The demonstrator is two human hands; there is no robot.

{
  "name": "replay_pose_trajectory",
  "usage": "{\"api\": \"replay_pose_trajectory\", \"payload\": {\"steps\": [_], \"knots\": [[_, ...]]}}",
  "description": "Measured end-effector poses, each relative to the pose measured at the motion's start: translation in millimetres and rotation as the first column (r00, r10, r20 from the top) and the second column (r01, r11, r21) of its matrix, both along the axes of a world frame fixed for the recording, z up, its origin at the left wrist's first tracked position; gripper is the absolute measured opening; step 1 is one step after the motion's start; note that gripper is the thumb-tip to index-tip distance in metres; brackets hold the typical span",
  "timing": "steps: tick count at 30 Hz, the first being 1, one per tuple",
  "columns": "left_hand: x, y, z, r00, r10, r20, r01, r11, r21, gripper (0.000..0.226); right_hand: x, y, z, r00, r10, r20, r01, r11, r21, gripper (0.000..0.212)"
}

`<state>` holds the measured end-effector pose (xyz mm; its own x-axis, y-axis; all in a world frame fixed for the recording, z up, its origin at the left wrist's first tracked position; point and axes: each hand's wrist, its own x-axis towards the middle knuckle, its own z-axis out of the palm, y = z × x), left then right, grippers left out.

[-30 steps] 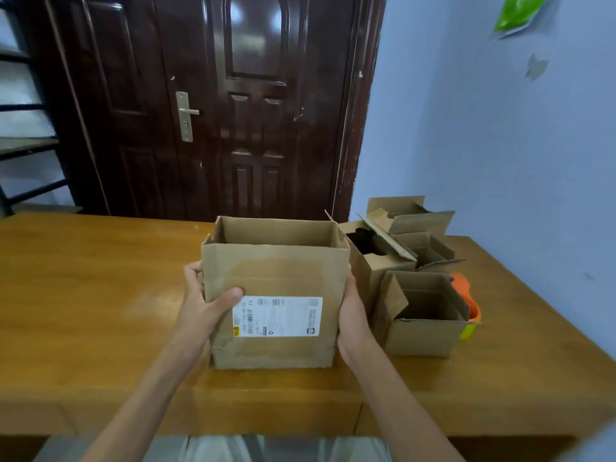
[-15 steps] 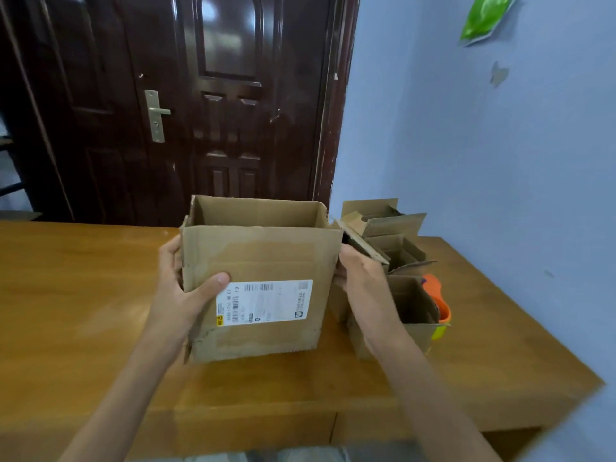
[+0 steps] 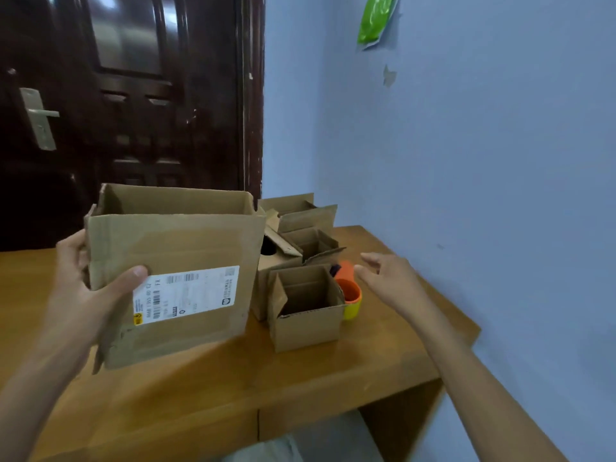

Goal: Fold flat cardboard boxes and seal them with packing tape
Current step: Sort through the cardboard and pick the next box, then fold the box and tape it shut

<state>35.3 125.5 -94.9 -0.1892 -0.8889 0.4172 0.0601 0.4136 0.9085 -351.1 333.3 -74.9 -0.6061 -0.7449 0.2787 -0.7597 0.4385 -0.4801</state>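
Observation:
A large open-topped cardboard box (image 3: 186, 248) with a white shipping label stands on the wooden table (image 3: 233, 388), tilted slightly. My left hand (image 3: 86, 288) grips its left edge, thumb on the front face, fingers behind. My right hand (image 3: 390, 278) hovers open, fingers straight, just right of an orange and yellow tape dispenser (image 3: 350, 291); it holds nothing. The dispenser sits partly hidden behind a small open box (image 3: 306, 321).
Several more small open boxes (image 3: 300, 225) cluster behind the small one, near the table's back right corner. A blue wall runs along the right. A dark door (image 3: 133, 95) stands behind the table. The table's right edge is close to my right forearm.
My right hand has let go of the large box's right side and moved right toward the tape dispenser. The view has swung to the right. My left hand still holds the box.

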Motion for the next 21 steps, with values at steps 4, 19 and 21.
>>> {"api": "replay_pose_trajectory", "payload": {"steps": [4,19,21], "knots": [[13,-3,-24,0.998,-0.059,0.033,0.056,0.995,0.084,0.092,-8,-8,-36,0.999,0.015,-0.051,-0.009,0.993,0.122,0.047],[-9,17,-28,0.997,-0.074,0.008,0.073,0.995,0.072,0.097,-28,-25,-93,0.998,0.056,-0.001,-0.056,0.991,0.12,0.025],[-9,18,-28,0.997,-0.076,0.0,0.076,0.993,0.089,0.1,-31,-24,-94,0.999,0.034,0.01,-0.034,0.999,0.029,0.024]]}}
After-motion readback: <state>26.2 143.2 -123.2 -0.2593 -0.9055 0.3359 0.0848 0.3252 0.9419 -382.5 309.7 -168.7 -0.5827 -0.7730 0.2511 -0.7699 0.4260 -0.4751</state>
